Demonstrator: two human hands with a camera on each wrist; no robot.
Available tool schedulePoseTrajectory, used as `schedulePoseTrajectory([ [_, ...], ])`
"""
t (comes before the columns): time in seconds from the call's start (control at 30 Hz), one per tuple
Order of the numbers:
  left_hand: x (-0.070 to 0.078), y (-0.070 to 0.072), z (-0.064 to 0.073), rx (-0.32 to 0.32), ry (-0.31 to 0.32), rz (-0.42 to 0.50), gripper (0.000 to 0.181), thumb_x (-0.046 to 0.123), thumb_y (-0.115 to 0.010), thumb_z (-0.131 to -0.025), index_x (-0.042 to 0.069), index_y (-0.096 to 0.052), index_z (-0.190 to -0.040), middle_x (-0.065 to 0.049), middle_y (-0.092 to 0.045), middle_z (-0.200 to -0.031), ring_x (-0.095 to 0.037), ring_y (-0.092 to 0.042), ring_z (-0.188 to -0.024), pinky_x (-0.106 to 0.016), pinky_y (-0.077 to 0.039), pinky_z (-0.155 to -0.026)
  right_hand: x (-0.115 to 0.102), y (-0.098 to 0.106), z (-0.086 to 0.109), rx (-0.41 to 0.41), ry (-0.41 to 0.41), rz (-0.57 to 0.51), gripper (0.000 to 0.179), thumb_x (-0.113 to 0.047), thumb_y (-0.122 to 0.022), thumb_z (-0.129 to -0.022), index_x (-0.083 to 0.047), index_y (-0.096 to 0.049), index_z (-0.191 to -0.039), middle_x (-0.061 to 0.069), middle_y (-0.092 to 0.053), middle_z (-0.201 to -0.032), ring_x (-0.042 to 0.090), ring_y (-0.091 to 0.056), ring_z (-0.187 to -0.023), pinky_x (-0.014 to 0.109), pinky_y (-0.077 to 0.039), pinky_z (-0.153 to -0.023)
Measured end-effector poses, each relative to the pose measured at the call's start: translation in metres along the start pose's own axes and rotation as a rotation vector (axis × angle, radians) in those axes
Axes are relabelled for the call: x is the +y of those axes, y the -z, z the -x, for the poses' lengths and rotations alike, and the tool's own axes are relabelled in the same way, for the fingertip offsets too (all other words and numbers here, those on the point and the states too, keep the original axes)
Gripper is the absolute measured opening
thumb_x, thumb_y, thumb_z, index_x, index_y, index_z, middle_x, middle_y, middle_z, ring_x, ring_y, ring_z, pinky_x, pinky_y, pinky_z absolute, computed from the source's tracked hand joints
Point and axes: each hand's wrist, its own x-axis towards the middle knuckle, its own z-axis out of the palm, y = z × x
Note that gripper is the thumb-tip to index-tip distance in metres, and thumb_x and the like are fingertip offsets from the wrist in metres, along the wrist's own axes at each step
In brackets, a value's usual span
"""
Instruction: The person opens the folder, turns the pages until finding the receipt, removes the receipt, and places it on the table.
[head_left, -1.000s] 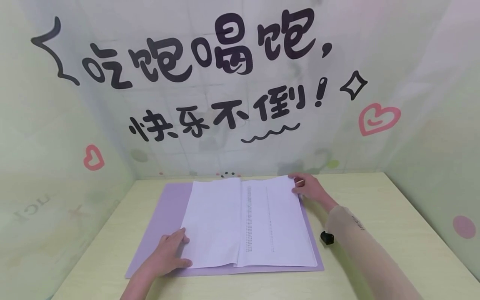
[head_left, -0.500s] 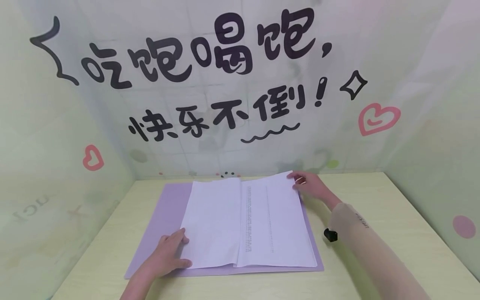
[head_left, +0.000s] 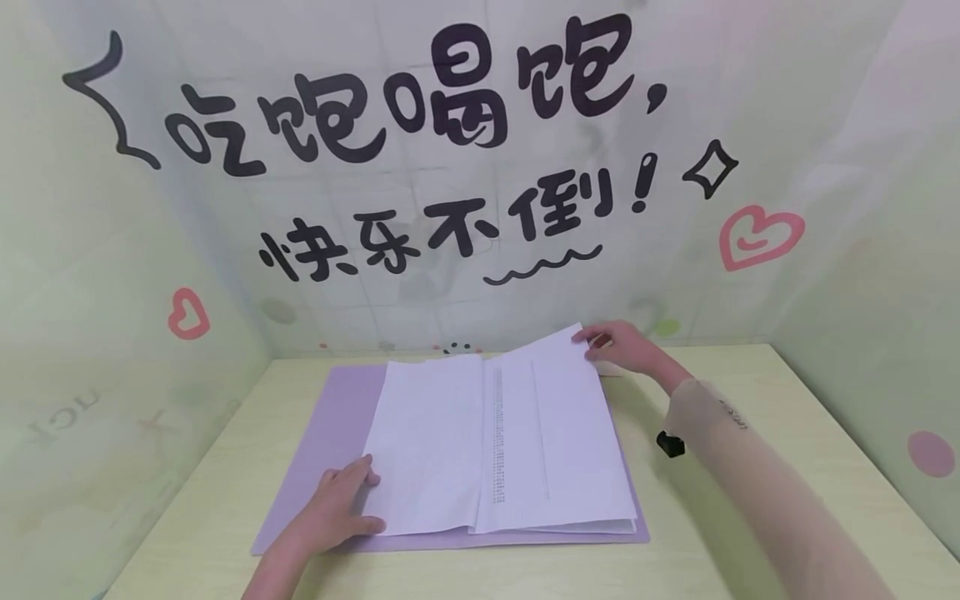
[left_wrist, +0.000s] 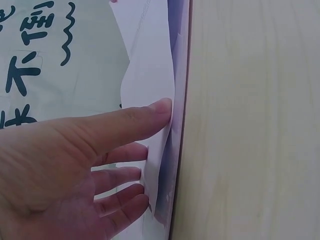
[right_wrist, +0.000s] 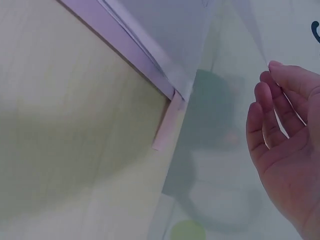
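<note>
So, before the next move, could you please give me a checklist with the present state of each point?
1. Right hand pinches the printed sheet at its far right corner: ok.
2. That corner is raised: ok.
3. Left hand touches the left page at its near corner: ok.
4. Purple folder lies open on the table: ok.
5. Only one sheet is lifted: cannot tell.
6. Pink strip lies within the folder's outline: not ok, it sticks out.

The head view looks forward and down over the table (head_left: 225,492) from farthest back; each wrist view sits close, turned on its side, one facing past the left hand (left_wrist: 55,172), the other past the right hand (right_wrist: 292,150). All three, I notice, catch the paper (head_left: 427,442) and wall (head_left: 420,312).
</note>
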Motion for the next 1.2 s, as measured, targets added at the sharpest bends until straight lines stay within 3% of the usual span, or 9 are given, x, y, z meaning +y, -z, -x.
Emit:
schedulePoseTrajectory([
  [0.1, -0.001, 0.0, 0.0, 0.001, -0.008, 0.001, 0.091, 0.023, -0.088, -0.067, -0.012, -0.043, -0.138, -0.013, -0.065, -0.125, -0.046, -0.044, -0.129, -0.063, -0.033, -0.112, -0.008, 0.01, -0.004, -0.027, 0.021, 0.006, 0.031, -0.009, -0.062, -0.094, -0.006, -0.067, -0.125, 0.014, -0.069, -0.123, 0.027, -0.063, -0.104, 0.035, -0.052, -0.09],
  [0.33, 0.002, 0.002, 0.004, 0.01, -0.03, -0.01, 0.052, 0.023, -0.088, -0.067, 0.004, -0.061, -0.108, -0.03, -0.048, -0.142, -0.053, -0.041, -0.131, -0.065, -0.034, -0.111, -0.028, 0.024, -0.015, -0.042, 0.088, 0.046, 0.034, -0.001, -0.052, -0.095, -0.007, -0.068, -0.125, 0.014, -0.069, -0.125, 0.028, -0.064, -0.108, 0.039, -0.051, -0.096],
  [0.7, 0.003, 0.002, 0.003, 0.026, -0.023, -0.037, 0.057, 0.025, -0.089, -0.065, 0.004, -0.062, -0.111, -0.026, -0.052, -0.136, -0.049, -0.047, -0.125, -0.064, -0.038, -0.109, -0.058, 0.022, -0.034, -0.036, 0.107, 0.001, 0.036, -0.011, -0.064, -0.092, -0.009, -0.066, -0.128, 0.011, -0.068, -0.126, 0.025, -0.061, -0.109, 0.041, -0.048, -0.098],
  [1.2, 0.001, 0.0, 0.003, 0.05, -0.065, -0.081, 0.054, 0.027, -0.089, -0.064, 0.006, -0.062, -0.106, -0.023, -0.056, -0.131, -0.045, -0.052, -0.119, -0.061, -0.042, -0.105, -0.082, 0.01, -0.053, 0.028, 0.114, -0.014, 0.033, -0.012, -0.062, -0.093, -0.012, -0.067, -0.126, 0.008, -0.071, -0.116, 0.023, -0.061, -0.106, 0.032, -0.05, -0.089],
])
